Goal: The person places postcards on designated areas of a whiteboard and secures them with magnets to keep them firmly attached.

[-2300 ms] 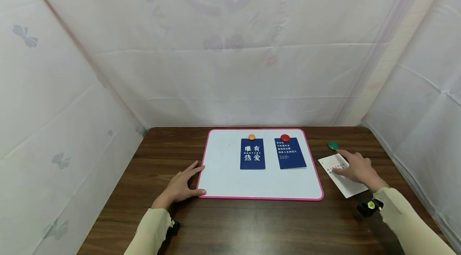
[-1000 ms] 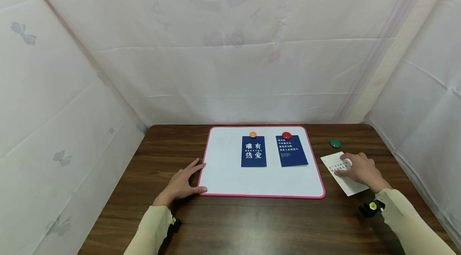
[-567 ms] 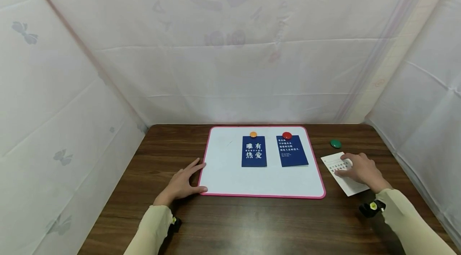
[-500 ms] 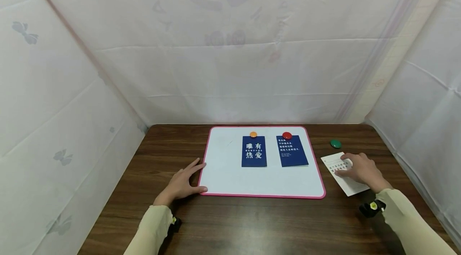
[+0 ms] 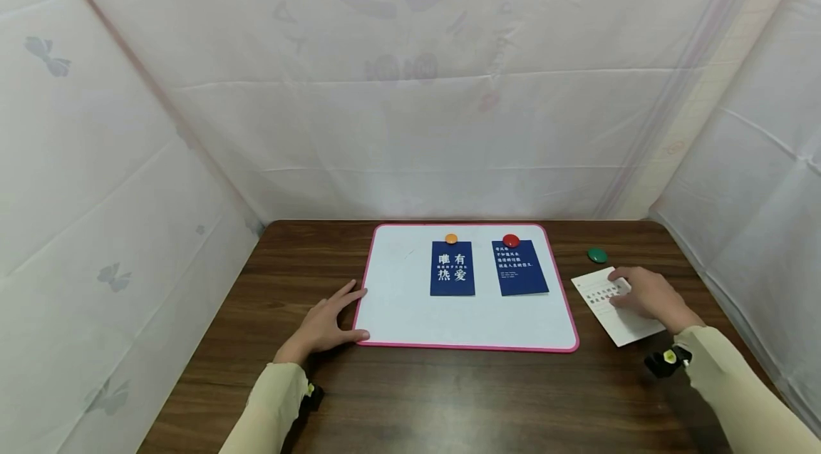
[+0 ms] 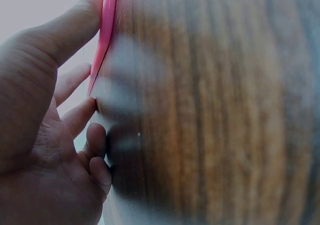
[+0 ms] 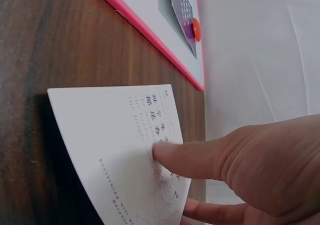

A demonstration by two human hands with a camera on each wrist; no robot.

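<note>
My left hand (image 5: 330, 322) lies flat on the wooden table (image 5: 449, 397), its fingers touching the left edge of the pink-framed whiteboard (image 5: 398, 297); the left wrist view shows the fingers (image 6: 75, 22) against the pink frame (image 6: 104, 40). On the board, an orange magnet (image 5: 452, 239) and a red magnet (image 5: 510, 240) pin two blue cards (image 5: 452, 269) (image 5: 519, 267). My right hand (image 5: 641, 293) presses its fingers on a white printed card (image 5: 599, 293) right of the board. The right wrist view shows a straight finger (image 7: 200, 160) on the white card (image 7: 110, 135), whose near edge casts a shadow.
A green magnet (image 5: 597, 254) lies on the table just beyond the white card. White cloth walls (image 5: 410, 119) close in the table at the back and on both sides. In the right wrist view the board's corner (image 7: 150, 32) with the red magnet (image 7: 197, 30) is close.
My right hand drew its index finger back from beside the green magnet onto the white card, then shifted slightly right, turning the card a little. The left hand stayed put.
</note>
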